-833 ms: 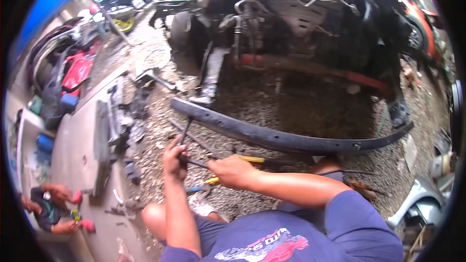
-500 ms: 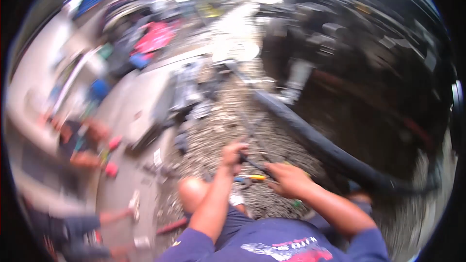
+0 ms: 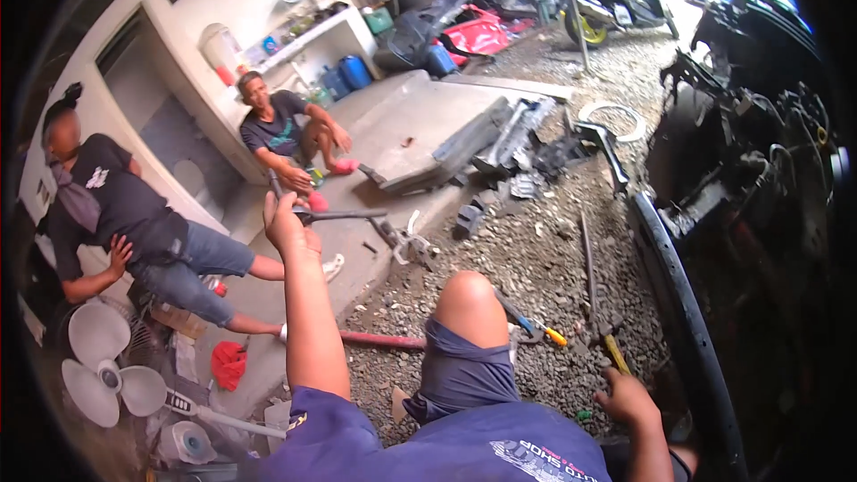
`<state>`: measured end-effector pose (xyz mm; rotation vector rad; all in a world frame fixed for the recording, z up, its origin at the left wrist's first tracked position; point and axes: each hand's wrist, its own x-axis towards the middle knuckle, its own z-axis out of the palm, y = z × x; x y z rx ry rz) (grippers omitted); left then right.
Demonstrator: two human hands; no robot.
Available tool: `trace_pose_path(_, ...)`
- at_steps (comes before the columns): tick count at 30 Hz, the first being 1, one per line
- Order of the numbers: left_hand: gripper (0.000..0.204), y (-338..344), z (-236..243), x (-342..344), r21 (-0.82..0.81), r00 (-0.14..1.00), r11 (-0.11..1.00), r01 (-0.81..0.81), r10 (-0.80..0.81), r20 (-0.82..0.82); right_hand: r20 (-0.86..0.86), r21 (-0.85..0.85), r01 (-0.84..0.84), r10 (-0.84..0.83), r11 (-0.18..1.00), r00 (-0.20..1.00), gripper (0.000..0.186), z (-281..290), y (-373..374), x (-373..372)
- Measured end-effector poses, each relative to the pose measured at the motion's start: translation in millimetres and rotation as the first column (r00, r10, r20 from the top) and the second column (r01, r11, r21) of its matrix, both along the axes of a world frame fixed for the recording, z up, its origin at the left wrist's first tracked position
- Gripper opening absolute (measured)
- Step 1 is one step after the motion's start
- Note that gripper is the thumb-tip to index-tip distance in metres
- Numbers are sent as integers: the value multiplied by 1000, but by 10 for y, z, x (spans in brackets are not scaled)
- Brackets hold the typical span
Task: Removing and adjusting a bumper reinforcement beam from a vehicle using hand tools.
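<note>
My left hand [image 3: 287, 228] is raised in front of the crouching person, closed around a dark metal tool [image 3: 353, 214]. One bar of it runs sideways to the right; a shorter piece sticks up above my fingers. Its exact kind is unclear. Low at the right, over the gravel, my right hand [image 3: 629, 400] has its fingers curled at the near end of a yellow-handled tool [image 3: 616, 354], whose far end is hard to make out. Between my knee and that hand, a screwdriver-like tool with a yellow end [image 3: 555, 337] lies near a blue-handled tool [image 3: 513, 308].
A long black bar [image 3: 683, 303] slants along my right, beside a stripped vehicle front [image 3: 759, 143]. Two people [image 3: 134, 205] [image 3: 286, 129] sit on the left. Nearby are a fan [image 3: 109, 377], a red pipe [image 3: 384, 340], scrap parts [image 3: 527, 147] and a motorcycle [image 3: 616, 0].
My hands were together on a dark rod in front of me and have parted: the left rose leftward with the dark tool, the right dropped rightward to the yellow handle. My view swung left.
</note>
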<state>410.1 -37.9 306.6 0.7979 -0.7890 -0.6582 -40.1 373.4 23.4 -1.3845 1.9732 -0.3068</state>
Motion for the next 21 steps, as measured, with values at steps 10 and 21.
trace_pose_path(10,9,210,377,2205,207,951,943,-262,215,224,-39,-20,26,-27,999,999,52,195,288,20)
trace_pose_path(21,16,629,1235,2999,210,940,917,-338,320,116,4,-89,149,-149,985,989,46,560,371,156)
